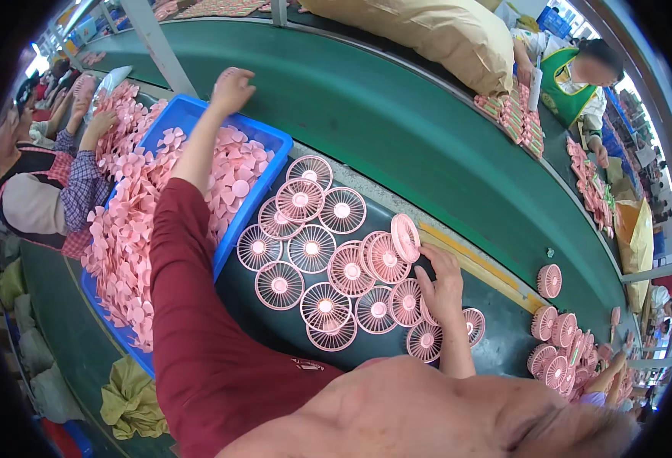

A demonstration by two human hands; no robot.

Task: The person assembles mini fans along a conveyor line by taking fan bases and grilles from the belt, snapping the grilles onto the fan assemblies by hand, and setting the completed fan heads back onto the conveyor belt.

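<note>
- The green belt (313,91) runs along the far side of the desk (507,328); judged for good work, finished handling is best kept over the desk, clear of that edge.
- On the desk's left, the blue box (265,135) carries a heap of pink bladed pieces (118,267); a reach across it should pass above the heap.
- The loose grilles (325,305) spread right of the box, mostly flat, spoked faces upward, several overlapping. Lifting one straight up would probably keep spokes from snagging.
- The left hand (232,91) is beyond the box's far rim, over the belt, fingers curled; I cannot tell whether it grips anything.
- The right hand (444,286) is clamped on a rim, fingers at its right edge. A light rim hold seems wise, since squeezing the thin spokes could bend them.
- The tilted grille (405,237) is in that hand, above the far edge of the spread. Being round, it has no true long axis; foreshortened, it looks longest up and down, top leaning slightly left. Its face stands steeply, turned sideways; its exact facing is unclear.
</note>
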